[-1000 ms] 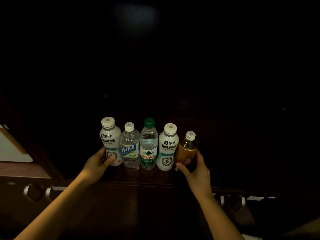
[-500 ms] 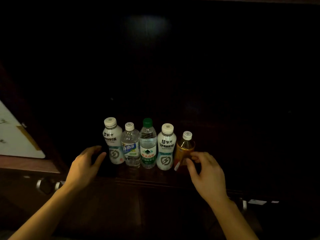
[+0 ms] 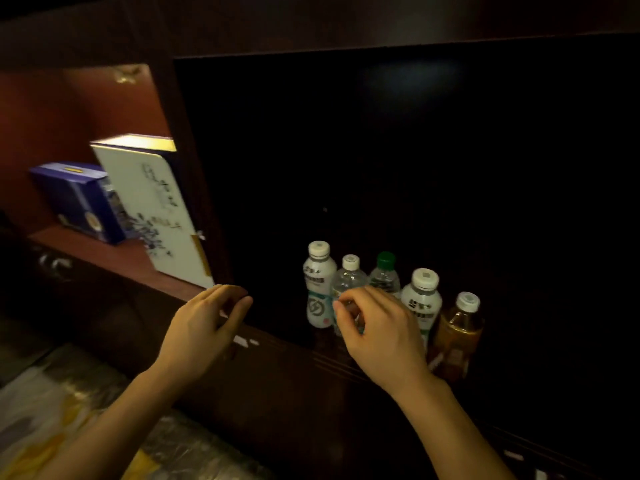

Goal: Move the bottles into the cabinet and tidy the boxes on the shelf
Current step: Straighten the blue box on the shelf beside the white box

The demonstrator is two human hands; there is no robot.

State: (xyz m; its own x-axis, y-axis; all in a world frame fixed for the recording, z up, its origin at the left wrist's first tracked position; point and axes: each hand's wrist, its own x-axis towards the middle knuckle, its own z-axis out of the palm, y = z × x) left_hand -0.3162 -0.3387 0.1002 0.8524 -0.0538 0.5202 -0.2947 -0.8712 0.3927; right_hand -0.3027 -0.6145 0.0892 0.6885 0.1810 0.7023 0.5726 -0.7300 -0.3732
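Several bottles stand in a row inside the dark cabinet (image 3: pixel 415 168): a white bottle (image 3: pixel 319 285), a clear water bottle (image 3: pixel 349 275), a green-capped bottle (image 3: pixel 385 271), a second white bottle (image 3: pixel 423 299) and an amber tea bottle (image 3: pixel 459 334). My right hand (image 3: pixel 377 330) hovers in front of the clear bottle with loosely curled fingers, holding nothing. My left hand (image 3: pixel 204 327) hangs empty near the cabinet's left front corner. On the shelf (image 3: pixel 104 251) to the left, a tall white box (image 3: pixel 156 216) leans, and a blue box (image 3: pixel 79 202) stands behind it.
A dark wooden ledge (image 3: pixel 294 362) runs below the cabinet opening. Metal drawer handles (image 3: pixel 55 263) sit under the shelf. A light patterned surface (image 3: pixel 52 427) lies at the lower left.
Both hands have let go of the end bottles and pulled back. The view has swung left, bringing the shelf with the boxes into sight.
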